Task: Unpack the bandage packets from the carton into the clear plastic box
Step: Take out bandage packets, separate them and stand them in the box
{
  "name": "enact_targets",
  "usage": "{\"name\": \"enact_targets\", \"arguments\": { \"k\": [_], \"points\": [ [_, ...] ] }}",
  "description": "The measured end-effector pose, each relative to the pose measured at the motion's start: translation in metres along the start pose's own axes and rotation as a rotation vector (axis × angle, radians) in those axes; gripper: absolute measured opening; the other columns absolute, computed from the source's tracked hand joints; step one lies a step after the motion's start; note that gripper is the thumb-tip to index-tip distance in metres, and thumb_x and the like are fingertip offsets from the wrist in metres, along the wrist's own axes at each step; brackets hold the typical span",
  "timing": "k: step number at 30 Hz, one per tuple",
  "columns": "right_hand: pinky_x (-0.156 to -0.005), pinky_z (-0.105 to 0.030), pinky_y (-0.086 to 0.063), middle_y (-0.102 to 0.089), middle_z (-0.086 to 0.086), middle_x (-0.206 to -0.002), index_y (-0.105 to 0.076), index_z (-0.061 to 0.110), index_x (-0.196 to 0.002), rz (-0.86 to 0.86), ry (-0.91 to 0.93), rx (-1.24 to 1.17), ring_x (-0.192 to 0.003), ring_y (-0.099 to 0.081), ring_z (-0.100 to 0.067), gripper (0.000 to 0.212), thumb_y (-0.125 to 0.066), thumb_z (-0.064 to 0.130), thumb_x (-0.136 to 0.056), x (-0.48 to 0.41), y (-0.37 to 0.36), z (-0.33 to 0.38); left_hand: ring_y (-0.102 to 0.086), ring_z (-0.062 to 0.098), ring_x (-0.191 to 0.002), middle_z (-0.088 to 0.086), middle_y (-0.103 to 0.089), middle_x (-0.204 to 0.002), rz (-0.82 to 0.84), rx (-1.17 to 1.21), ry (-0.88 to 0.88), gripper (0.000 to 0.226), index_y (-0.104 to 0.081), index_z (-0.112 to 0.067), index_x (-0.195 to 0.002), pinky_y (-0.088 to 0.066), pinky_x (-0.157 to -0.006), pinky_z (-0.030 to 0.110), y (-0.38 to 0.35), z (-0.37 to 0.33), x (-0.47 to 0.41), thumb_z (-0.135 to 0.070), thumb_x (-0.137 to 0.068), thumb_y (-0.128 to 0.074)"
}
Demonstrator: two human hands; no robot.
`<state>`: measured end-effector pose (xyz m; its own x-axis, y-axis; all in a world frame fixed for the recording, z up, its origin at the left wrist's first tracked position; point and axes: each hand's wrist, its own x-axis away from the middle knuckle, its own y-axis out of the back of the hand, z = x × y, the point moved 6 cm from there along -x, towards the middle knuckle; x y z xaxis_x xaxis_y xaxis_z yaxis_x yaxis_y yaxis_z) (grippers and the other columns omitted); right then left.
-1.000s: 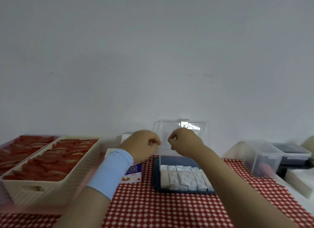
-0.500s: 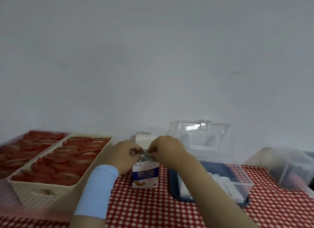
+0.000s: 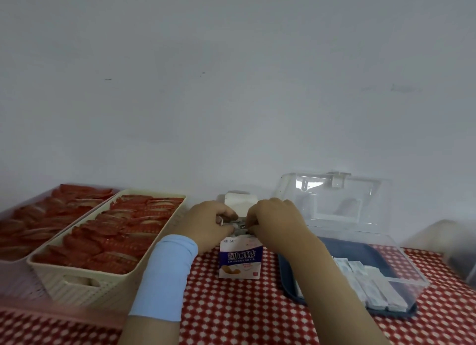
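Left hand [image 3: 208, 223] and right hand [image 3: 275, 226] knuckle to knuckle, curled fingers [image 3: 226, 216] of both pinching a small pale bundle, seemingly bandage packets [image 3: 238, 227], at the mouth of the carton [image 3: 240, 262]. Directly beneath the fingers, that carton upright on the red checked bench [image 3: 244, 316], top flap raised behind them. Just right of the fingers, the clear plastic box [image 3: 401, 265], lid tipped back, white packets [image 3: 373, 285] lined up inside. Left of the fingers, a cream basket [image 3: 103, 290] of red sachets [image 3: 116, 236].
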<state>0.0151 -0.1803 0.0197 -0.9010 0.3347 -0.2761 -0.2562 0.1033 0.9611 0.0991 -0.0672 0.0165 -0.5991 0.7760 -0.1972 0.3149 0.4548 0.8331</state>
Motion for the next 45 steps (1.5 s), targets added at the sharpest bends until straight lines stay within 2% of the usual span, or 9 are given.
{"name": "enact_targets", "arguments": {
  "k": [4, 9, 12, 18, 24, 31, 36, 40, 45],
  "points": [
    [-0.089, -0.033, -0.042, -0.071, 0.011, -0.101, -0.072, 0.038, -0.110, -0.020, -0.022, -0.006, -0.094, -0.062, -0.014, 0.019, -0.063, 0.036, -0.093, 0.001, 0.002, -0.003, -0.052, -0.005, -0.084, -0.020, -0.062, -0.101, 0.010, -0.021, 0.004, 0.025, -0.070, -0.036, -0.114, -0.030, -0.066, 0.004, 0.000, -0.001, -0.001, -0.033, -0.089, -0.068],
    [-0.083, -0.032, -0.037, -0.067, 0.008, -0.099, -0.075, 0.037, -0.102, 0.031, -0.036, 0.057, -0.091, -0.061, -0.016, 0.017, -0.063, 0.027, -0.093, 0.001, -0.001, -0.003, -0.050, -0.007, -0.079, -0.028, -0.052, -0.085, 0.007, -0.031, -0.024, 0.028, -0.070, -0.034, -0.116, -0.031, -0.061, 0.005, 0.000, -0.009, -0.001, -0.026, -0.089, -0.069],
    [-0.081, -0.030, -0.036, -0.067, 0.009, -0.097, -0.076, 0.035, -0.099, 0.032, -0.046, 0.035, -0.091, -0.061, -0.015, 0.012, -0.066, 0.034, -0.092, 0.000, 0.006, -0.005, -0.050, -0.002, -0.084, -0.022, -0.058, -0.097, 0.002, -0.079, -0.037, 0.028, -0.069, -0.033, -0.119, -0.030, -0.060, 0.003, 0.001, -0.013, 0.000, -0.028, -0.091, -0.067],
    [-0.078, -0.030, -0.057, -0.072, 0.010, -0.090, -0.077, 0.032, -0.092, 0.075, -0.124, -0.214, -0.082, -0.065, -0.009, 0.013, -0.072, 0.042, -0.085, 0.003, 0.013, -0.014, -0.051, -0.001, -0.085, -0.019, -0.062, -0.100, -0.006, -0.096, -0.040, 0.023, -0.072, -0.040, -0.111, -0.028, -0.064, 0.007, 0.001, -0.015, 0.002, -0.043, -0.089, -0.065],
    [-0.079, -0.020, -0.054, -0.074, 0.008, -0.100, -0.078, 0.026, -0.105, 0.111, -0.115, -0.497, -0.088, -0.065, -0.006, 0.016, -0.072, 0.027, -0.089, 0.006, 0.006, -0.017, -0.055, 0.007, -0.094, -0.012, -0.066, -0.103, -0.095, -0.157, -0.015, 0.015, -0.074, -0.040, -0.099, -0.041, -0.080, 0.021, 0.002, -0.016, 0.003, -0.045, -0.090, -0.064],
    [-0.070, -0.015, -0.046, -0.072, 0.011, -0.095, -0.077, 0.027, -0.099, -0.125, -0.177, -0.604, -0.081, -0.059, -0.001, 0.012, -0.066, 0.027, -0.094, 0.006, 0.020, -0.032, -0.057, 0.005, -0.098, -0.017, -0.070, -0.100, -0.067, -0.157, -0.005, 0.019, -0.075, -0.038, -0.103, -0.042, -0.082, 0.019, 0.002, -0.016, 0.004, -0.043, -0.093, -0.059],
    [-0.081, -0.026, -0.055, -0.070, 0.016, -0.093, -0.073, 0.032, -0.099, -0.160, -0.148, -0.602, -0.086, -0.062, -0.002, 0.015, -0.061, 0.023, -0.097, 0.006, 0.019, -0.029, -0.048, 0.006, -0.101, -0.031, -0.049, -0.087, -0.116, -0.131, -0.032, 0.020, -0.066, -0.040, -0.109, -0.040, -0.097, 0.033, 0.005, -0.027, 0.005, -0.039, -0.095, -0.051],
    [-0.078, -0.019, -0.054, -0.071, 0.015, -0.091, -0.074, 0.030, -0.099, -0.222, -0.118, -0.837, -0.087, -0.066, -0.002, 0.013, -0.066, 0.021, -0.094, 0.008, 0.025, -0.027, -0.061, 0.007, -0.077, -0.012, -0.067, -0.077, -0.196, 0.031, -0.019, 0.018, -0.068, -0.028, -0.083, -0.052, -0.077, 0.032, 0.004, -0.028, 0.004, -0.044, -0.090, -0.062],
    [-0.063, -0.016, -0.051, -0.072, 0.005, -0.074, -0.074, 0.029, -0.084, -0.184, -0.117, -0.974, -0.065, -0.063, 0.000, 0.016, -0.071, 0.013, -0.089, 0.010, 0.026, -0.026, -0.065, 0.002, -0.077, -0.011, -0.072, -0.084, -0.169, 0.205, 0.003, 0.012, -0.071, -0.028, -0.091, -0.048, -0.063, 0.015, 0.005, -0.024, 0.001, -0.040, -0.089, -0.068]
  ]
}}
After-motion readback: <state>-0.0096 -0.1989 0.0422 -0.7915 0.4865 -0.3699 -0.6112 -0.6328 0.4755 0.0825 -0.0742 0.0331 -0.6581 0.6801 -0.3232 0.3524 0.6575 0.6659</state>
